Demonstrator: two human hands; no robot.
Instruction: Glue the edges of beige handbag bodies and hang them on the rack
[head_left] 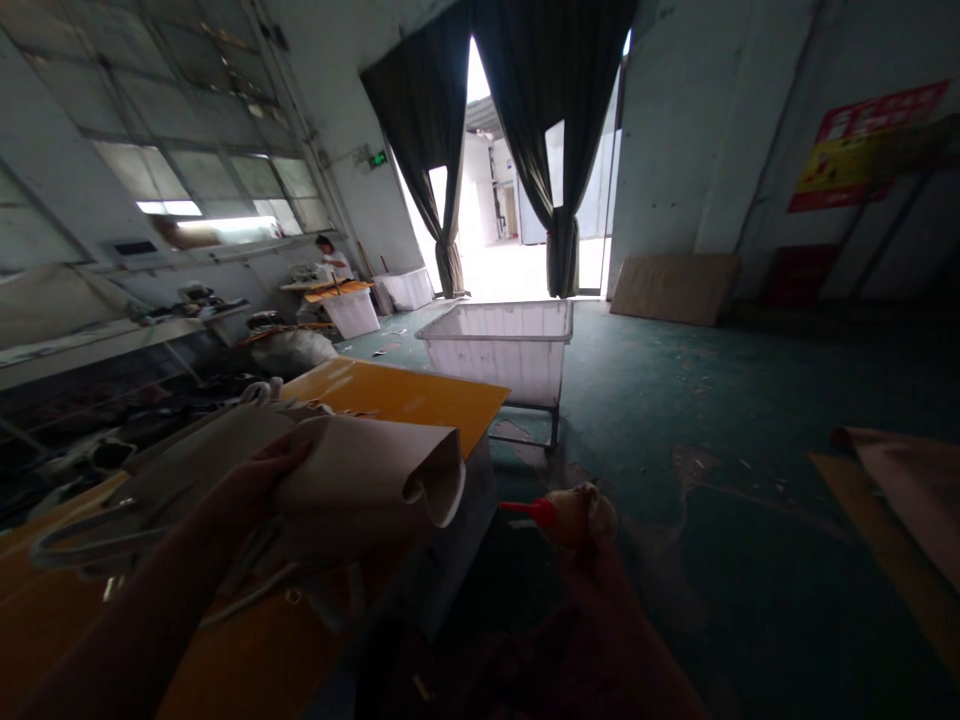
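My left hand (281,465) is closed on a pale beige bag (367,465), gripping it by its side. The bag's right end bends into an open fold that faces the floor. Under and beside it lie more beige bags (214,440) with looped handles, on a yellow-orange board (397,395). Away from the board, above the floor, my right hand (592,560) is wrapped round a small squeeze bottle (571,518). The bottle's red nozzle points left, toward the bag. Dim light hides most of the right hand's fingers.
Beyond the board stands a white plastic tub (495,360) on a metal frame. A person (334,262) sits at a machine at the back left. Dark curtains (517,100) flank a bright doorway. A brown sheet (675,288) leans on the wall; another board (885,530) juts in at right.
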